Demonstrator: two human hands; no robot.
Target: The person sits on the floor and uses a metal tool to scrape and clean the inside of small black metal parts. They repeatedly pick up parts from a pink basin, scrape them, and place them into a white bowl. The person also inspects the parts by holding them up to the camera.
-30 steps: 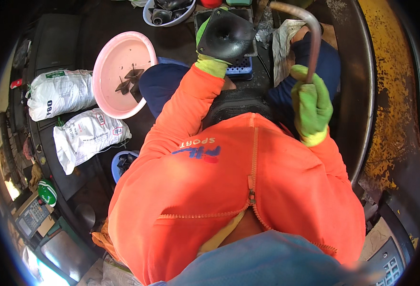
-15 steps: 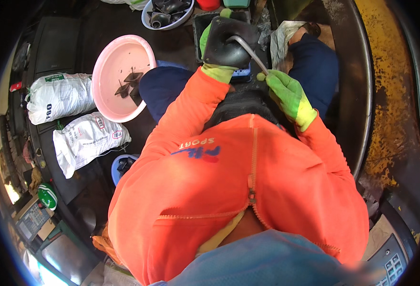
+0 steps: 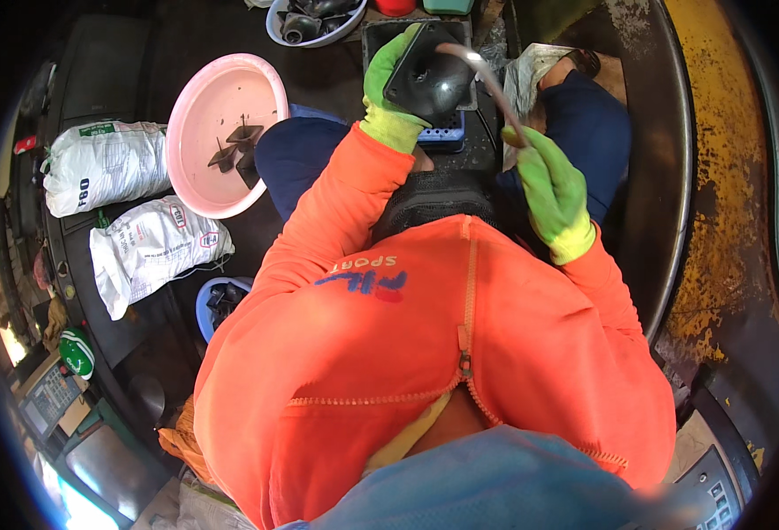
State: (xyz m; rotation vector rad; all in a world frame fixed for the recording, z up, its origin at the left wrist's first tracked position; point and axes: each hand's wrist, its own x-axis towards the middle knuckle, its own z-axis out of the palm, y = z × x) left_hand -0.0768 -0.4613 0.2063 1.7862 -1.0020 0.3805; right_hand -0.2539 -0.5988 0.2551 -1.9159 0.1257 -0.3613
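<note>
Dark oily floor [image 3: 319,79] — two white sacks [image 3: 133,203] far left, pink basin [image 3: 221,132] with dark metal bits beside them. Left hand [image 3: 389,84], green glove, grip clenched on black square part [image 3: 429,75] above the knees. Right hand [image 3: 553,190] grasps curved metal rod [image 3: 491,84] — tip touching the part.

A pink basin [image 3: 204,106] lies beside two white sacks [image 3: 106,168].
</note>
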